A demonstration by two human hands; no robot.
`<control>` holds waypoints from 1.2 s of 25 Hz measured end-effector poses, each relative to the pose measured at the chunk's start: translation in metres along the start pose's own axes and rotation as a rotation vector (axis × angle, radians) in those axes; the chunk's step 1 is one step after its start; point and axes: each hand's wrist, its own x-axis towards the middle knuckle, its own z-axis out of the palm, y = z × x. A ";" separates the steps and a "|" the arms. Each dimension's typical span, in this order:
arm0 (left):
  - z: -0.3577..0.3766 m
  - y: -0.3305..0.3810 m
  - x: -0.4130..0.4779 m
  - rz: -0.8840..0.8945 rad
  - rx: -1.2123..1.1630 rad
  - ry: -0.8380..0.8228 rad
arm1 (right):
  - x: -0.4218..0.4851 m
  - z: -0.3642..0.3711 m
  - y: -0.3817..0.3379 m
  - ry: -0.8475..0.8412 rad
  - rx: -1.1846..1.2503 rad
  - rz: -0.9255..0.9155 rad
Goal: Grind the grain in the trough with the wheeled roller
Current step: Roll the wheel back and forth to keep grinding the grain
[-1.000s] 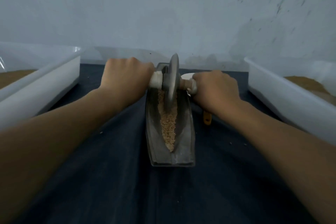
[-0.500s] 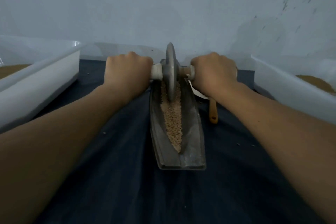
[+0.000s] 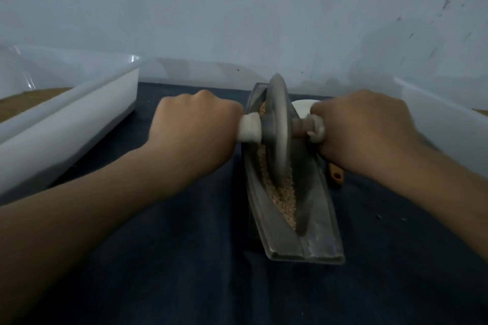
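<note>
Trough [image 3: 320,208] of grey metal lies lengthwise in front of you on the dark blue cloth [image 3: 184,272] that covers the work surface. Its near end sits a little to your right of centre and its far end is close to the pale wall [image 3: 237,8]. Two white plastic bins stand on either side, well apart from it: the left bin [image 3: 66,126] shows brown material [image 3: 31,97] inside, and the right bin [image 3: 443,124] is cut off by the frame edge. Your left hand [image 3: 195,124] is curled round the white left handle [image 3: 249,128] of the wheeled roller [image 3: 277,129]. Your right hand [image 3: 361,126] is wrapped round the right handle [image 3: 317,126] the same way, so both fists are clamped on the axle, knuckles up. The roller's grey disc stands on edge in the far half of the trough, its blurred rim down in the groove. Grain [image 3: 284,192] lies as a pale tan strip along the bottom of the groove, from beside the disc to a point near the trough's near end. Beyond your right hand a white bowl [image 3: 301,108] shows just beside the trough. Beside that wrist an orange-brown wooden handle end [image 3: 336,175] with a small hole lies on the cloth.
</note>
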 end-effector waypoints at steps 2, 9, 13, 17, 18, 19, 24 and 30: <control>0.014 0.010 0.034 -0.049 0.001 0.031 | 0.030 0.021 -0.003 -0.052 0.076 0.094; -0.006 0.000 0.015 0.095 -0.003 0.030 | 0.000 0.013 0.008 -0.015 0.020 0.000; -0.014 -0.012 -0.020 0.104 -0.024 0.170 | -0.026 -0.004 0.011 0.044 0.011 -0.103; 0.014 0.005 0.025 0.006 0.005 0.097 | 0.022 0.024 0.001 -0.046 -0.004 0.065; 0.020 0.007 0.043 -0.018 -0.019 0.075 | 0.038 0.029 -0.001 -0.079 0.019 0.111; 0.022 0.007 0.056 -0.036 -0.042 0.038 | 0.050 0.030 -0.003 -0.109 0.036 0.145; 0.004 0.003 0.011 0.025 -0.049 0.087 | 0.012 0.006 0.003 -0.134 0.051 0.003; -0.009 -0.008 -0.011 0.078 -0.025 0.076 | -0.015 -0.010 0.005 -0.032 -0.024 -0.063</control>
